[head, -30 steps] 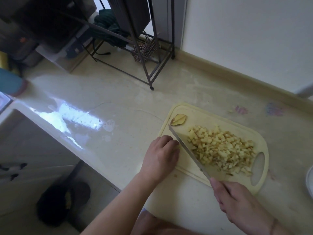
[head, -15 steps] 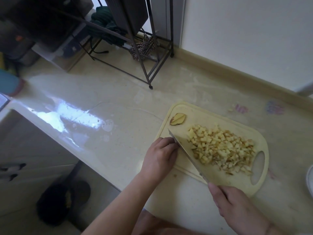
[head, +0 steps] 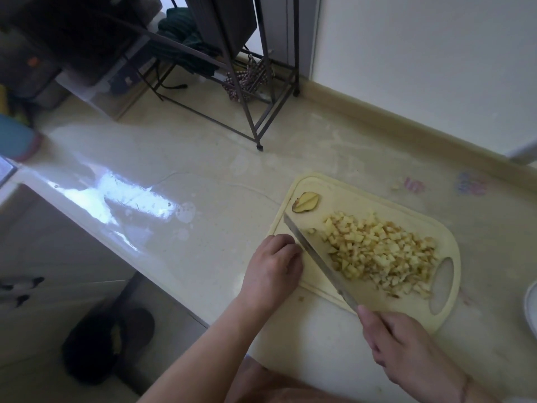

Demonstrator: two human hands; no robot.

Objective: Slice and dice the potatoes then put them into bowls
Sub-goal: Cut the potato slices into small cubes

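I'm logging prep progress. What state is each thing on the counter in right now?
Potato: diced, heaped on the cutting board.
Potato end slice: uncut, lying apart.
Knife: held by right hand, blade against the heap.
Left hand: fingers curled, resting at the board's edge.

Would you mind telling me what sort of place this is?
Most likely a home kitchen: diced potato on a cutting board, a knife in the right hand, and a glossy counter.

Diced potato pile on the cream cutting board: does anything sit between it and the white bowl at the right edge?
Nothing visible does. The diced potato pile lies on the cream cutting board; only the board's handle end and bare countertop separate it from the white bowl, which is mostly out of frame.
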